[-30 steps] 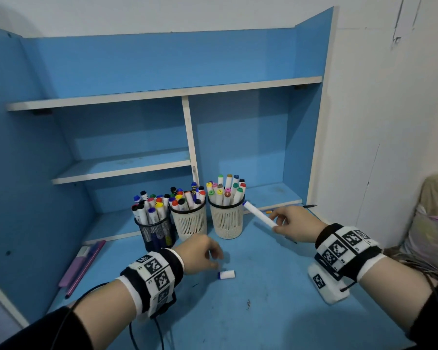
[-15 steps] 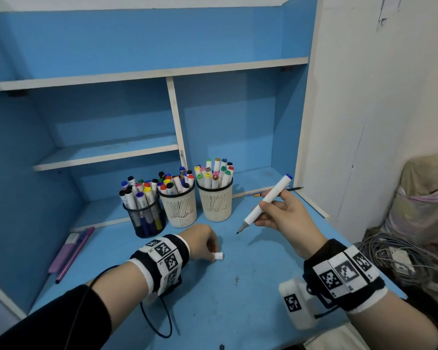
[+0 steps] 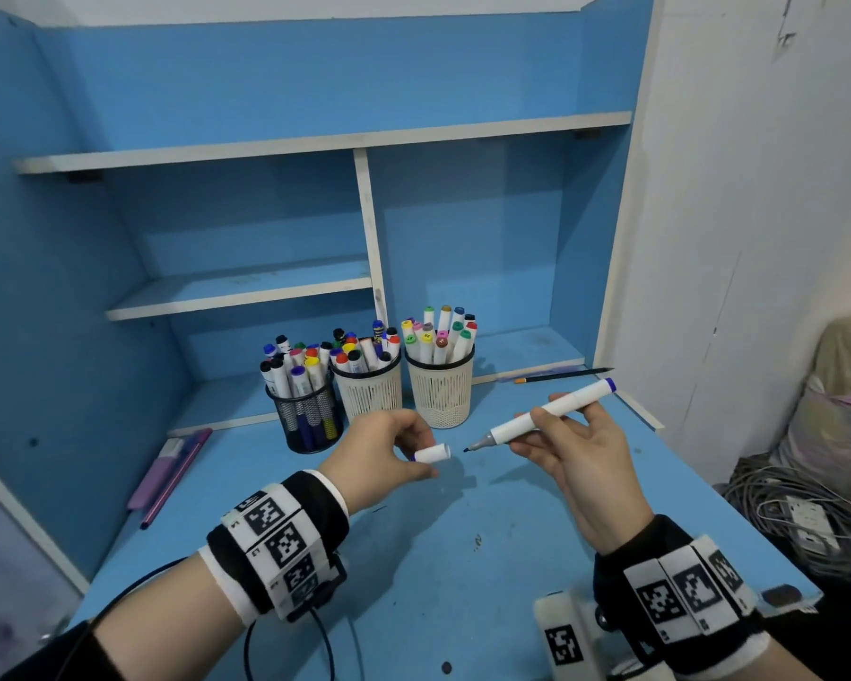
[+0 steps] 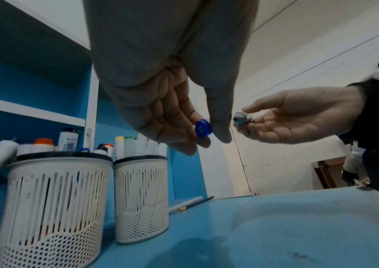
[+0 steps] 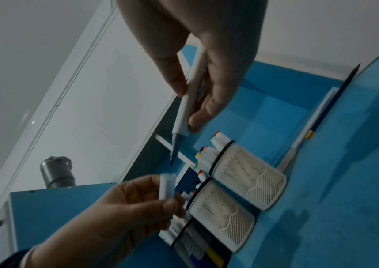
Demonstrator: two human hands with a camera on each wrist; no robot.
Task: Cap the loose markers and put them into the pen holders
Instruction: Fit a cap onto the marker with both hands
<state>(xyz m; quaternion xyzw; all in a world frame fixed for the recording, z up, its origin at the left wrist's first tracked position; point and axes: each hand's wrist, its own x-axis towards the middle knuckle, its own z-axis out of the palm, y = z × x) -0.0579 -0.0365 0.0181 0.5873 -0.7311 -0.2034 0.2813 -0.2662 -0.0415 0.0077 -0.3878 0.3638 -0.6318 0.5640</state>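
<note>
Pinching a white cap (image 3: pixel 432 453) above the desk (image 3: pixel 463 582), the left hand (image 3: pixel 374 454) aims it at the marker (image 3: pixel 541 419) gripped in the right hand (image 3: pixel 585 449); a gap remains. Left wrist: the cap's blue end shows. Right wrist: the marker's bare tip hangs just above the cap.

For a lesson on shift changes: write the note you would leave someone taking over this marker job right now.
Left hand pinches the loose cap, open end facing the tip. Right hand holds the uncapped marker, tip aimed at the cap, a small gap between. Three pen holders stand behind, packed with capped markers.
Done: cap and marker picked up.
Left: push the cap on, drop the marker in a holder.
</note>
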